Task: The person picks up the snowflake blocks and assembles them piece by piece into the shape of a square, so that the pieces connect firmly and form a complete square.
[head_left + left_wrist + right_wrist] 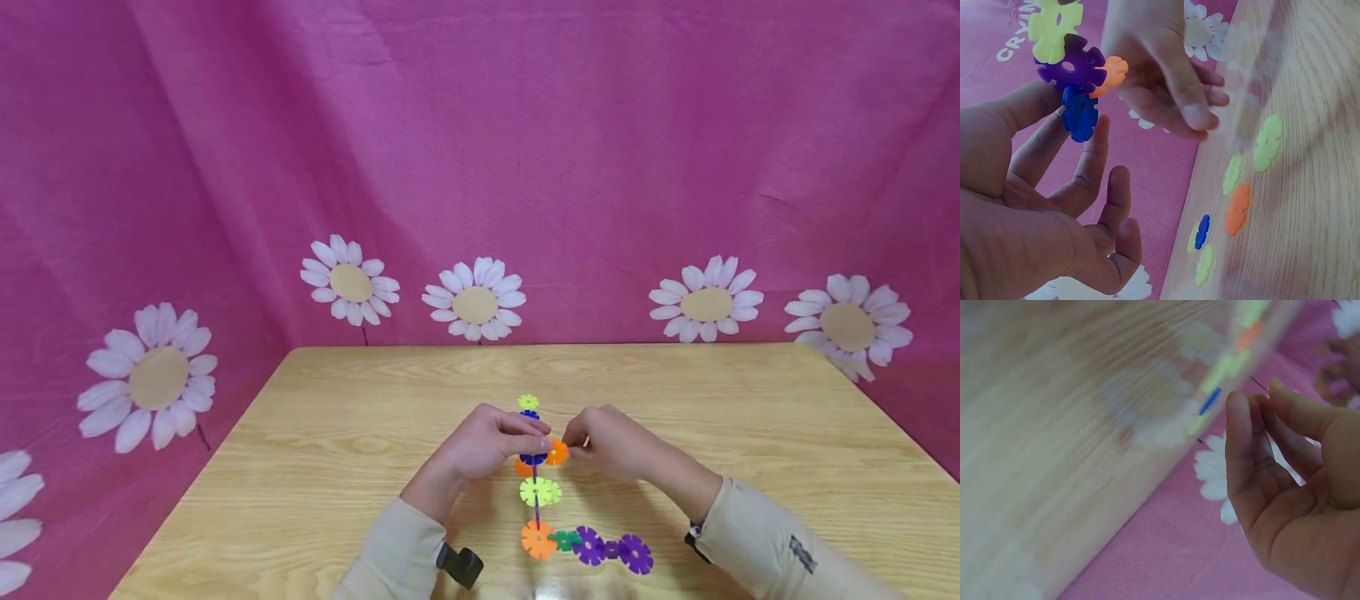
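Note:
My left hand pinches a chain of notched plastic interlocking discs near its blue disc. A purple disc and a yellow-green disc join above the blue one in the left wrist view. An orange disc sticks out on the right side. Lower on the chain come another orange disc, a green disc and purple discs reaching right. My right hand has its fingertips close by the upper orange disc; in the right wrist view nothing shows between thumb and fingers.
On the wooden table lie several loose discs in a rough row, among them a yellow-green disc, an orange disc and a blue disc. A pink daisy-printed cloth hangs behind the table.

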